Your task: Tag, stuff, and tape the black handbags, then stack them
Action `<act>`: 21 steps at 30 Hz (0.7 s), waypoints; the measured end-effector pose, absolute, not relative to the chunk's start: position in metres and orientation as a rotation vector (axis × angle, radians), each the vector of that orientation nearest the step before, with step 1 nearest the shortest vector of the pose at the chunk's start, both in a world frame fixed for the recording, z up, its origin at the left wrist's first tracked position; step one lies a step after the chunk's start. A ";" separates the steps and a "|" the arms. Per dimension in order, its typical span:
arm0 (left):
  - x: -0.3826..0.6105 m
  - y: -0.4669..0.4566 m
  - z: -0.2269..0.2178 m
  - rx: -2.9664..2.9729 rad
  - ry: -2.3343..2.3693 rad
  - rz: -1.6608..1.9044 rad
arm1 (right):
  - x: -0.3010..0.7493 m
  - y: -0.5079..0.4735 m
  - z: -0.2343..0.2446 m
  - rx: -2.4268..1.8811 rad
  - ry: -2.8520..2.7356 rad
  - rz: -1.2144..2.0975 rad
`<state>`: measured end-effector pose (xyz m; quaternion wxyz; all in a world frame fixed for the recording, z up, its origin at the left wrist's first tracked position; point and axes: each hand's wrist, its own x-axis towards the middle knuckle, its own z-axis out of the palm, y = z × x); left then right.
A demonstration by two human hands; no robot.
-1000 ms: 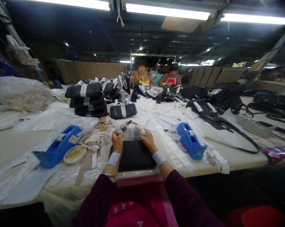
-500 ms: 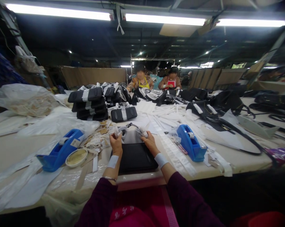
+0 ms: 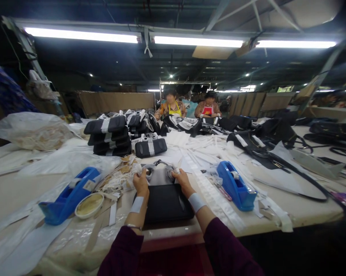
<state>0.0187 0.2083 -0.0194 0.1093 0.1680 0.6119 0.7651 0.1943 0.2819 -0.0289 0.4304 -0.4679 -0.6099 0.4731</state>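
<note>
A black handbag point(image 3: 167, 203) lies at the table's near edge, its broad dark bottom panel toward me. Its grey upper part and loops wrapped in white material show beyond that panel. My left hand point(image 3: 141, 183) is closed around the left white-wrapped handle point(image 3: 137, 168). On the other side, my right hand point(image 3: 183, 183) has its fingers closed on the right white-wrapped handle point(image 3: 176, 171). Fingers partly cover both handles. Grey-white tape bands circle both my wrists.
Blue tape dispensers stand left point(image 3: 71, 197) and right point(image 3: 236, 188). A round dish point(image 3: 89, 205) sits beside tangled white strings point(image 3: 115, 184). Stacked black bags point(image 3: 108, 134) rise behind, with more bags point(image 3: 261, 147) at right. Two people point(image 3: 173, 109) sit across the table.
The whole view has shifted, so the table and bag appear lower in the picture. Both hands keep their places on the bag's handles, with little visible movement.
</note>
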 end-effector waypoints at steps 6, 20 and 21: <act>0.019 0.213 -0.020 0.312 1.861 2.263 | 0.191 0.284 -0.027 -1.368 -1.538 1.058; 0.028 0.209 -0.011 0.953 2.248 1.785 | 0.192 0.272 -0.023 -1.461 -1.727 0.719; 0.033 0.207 -0.011 1.007 2.333 1.730 | 0.189 0.270 -0.023 -1.473 -1.745 0.666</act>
